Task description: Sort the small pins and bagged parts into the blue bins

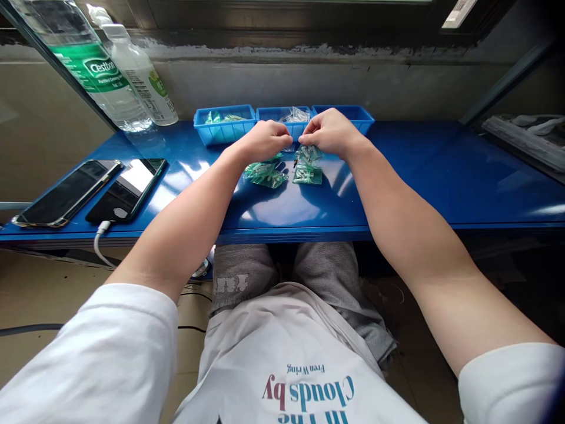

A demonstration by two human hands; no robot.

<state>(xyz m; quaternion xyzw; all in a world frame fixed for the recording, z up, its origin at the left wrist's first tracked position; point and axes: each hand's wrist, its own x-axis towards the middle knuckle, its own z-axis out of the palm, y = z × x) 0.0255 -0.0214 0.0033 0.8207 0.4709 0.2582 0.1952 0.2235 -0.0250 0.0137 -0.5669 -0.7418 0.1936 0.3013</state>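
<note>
My left hand [267, 140] is closed in a pinch, its fingertips just in front of the middle blue bin [278, 121]. My right hand [330, 134] pinches too, with its fingertips a short gap to the right of the left ones. What either pinch holds is too small to make out. Below the left hand lies a pile of small green-tinted plastic packets [267, 174]. Under the right hand is another small stack of green packets [308, 171], its upper part close beneath the fingers. Clear small bags [296, 115] lie in the middle bin.
The left blue bin [224, 134] holds green packets; the right blue bin [364, 121] is partly hidden by my right hand. Two phones [66, 191] lie at the left, one with a white cable [100, 241]. Two bottles [110, 88] stand behind them. The blue table [441, 176] ends near my lap.
</note>
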